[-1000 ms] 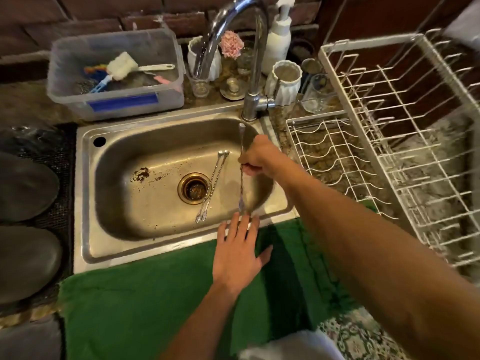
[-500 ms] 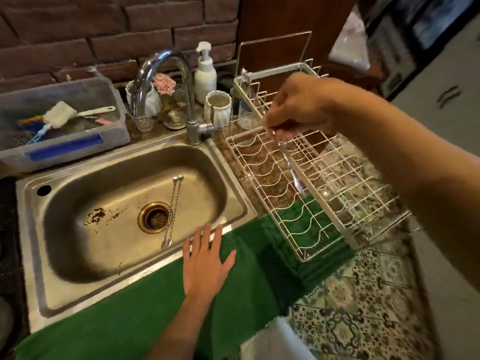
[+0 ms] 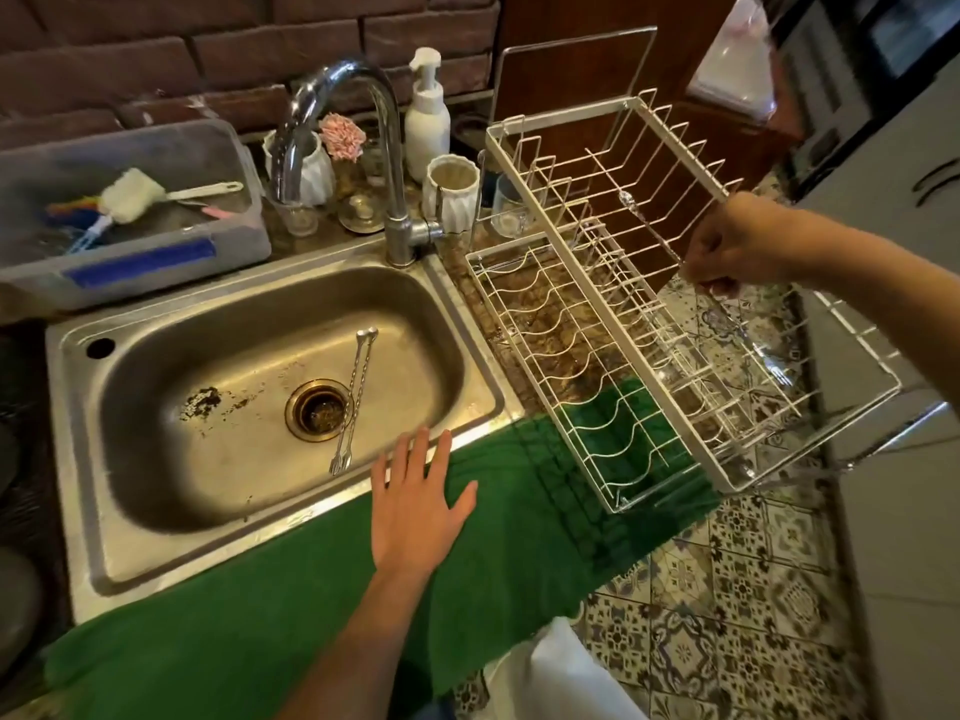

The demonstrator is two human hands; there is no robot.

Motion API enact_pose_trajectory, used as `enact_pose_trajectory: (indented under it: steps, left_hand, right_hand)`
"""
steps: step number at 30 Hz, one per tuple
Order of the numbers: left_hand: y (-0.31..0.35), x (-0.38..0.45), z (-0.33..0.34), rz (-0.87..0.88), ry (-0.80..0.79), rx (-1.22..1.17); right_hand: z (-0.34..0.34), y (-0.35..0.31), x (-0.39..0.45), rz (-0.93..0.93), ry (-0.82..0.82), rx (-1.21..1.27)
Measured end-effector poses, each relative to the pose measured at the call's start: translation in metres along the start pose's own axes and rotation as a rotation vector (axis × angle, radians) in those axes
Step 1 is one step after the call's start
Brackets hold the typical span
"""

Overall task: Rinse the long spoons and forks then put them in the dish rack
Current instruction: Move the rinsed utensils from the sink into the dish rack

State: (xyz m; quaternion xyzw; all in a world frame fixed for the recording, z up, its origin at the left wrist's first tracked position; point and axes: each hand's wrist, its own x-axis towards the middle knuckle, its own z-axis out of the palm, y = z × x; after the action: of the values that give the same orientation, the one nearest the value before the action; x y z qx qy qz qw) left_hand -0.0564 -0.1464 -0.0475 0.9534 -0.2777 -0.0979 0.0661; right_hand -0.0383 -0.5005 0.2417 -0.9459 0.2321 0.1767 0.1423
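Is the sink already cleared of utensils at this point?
No, two long utensils lie side by side in the sink, next to the drain.

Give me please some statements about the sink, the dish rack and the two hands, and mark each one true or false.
1. Two long forks lie in the sink beside the drain. True.
2. The left hand grips a fork. False: it rests flat, fingers straight, on the green towel at the sink's edge.
3. The right hand holds a long utensil over the upper dish rack. True.
4. The dish rack stands left of the sink. False: it stands to the right.
5. The soap pump bottle stands inside the sink. False: it stands behind the faucet, by the brick wall.
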Motion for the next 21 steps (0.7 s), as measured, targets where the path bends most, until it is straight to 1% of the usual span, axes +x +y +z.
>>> enact_pose_trajectory:
  steps: [4,12,15,21]
  left_hand:
    - [0.0,0.0,0.001,-0.007,0.011,-0.004]
    - [-0.001,0.0,0.004,-0.011,0.018,-0.021]
    - [-0.001,0.0,0.005,-0.012,0.017,-0.024]
    - [-0.001,0.0,0.006,-0.006,0.02,-0.026]
  right_hand:
    - [0.014,0.005,0.008,-0.009,0.001,-0.082]
    - [0.02,0.006,0.02,0.005,0.041,-0.139]
    - [0.022,0.007,0.024,-0.034,0.084,-0.205]
    - [0.023,0.011,0.028,-0.045,0.078,-0.197]
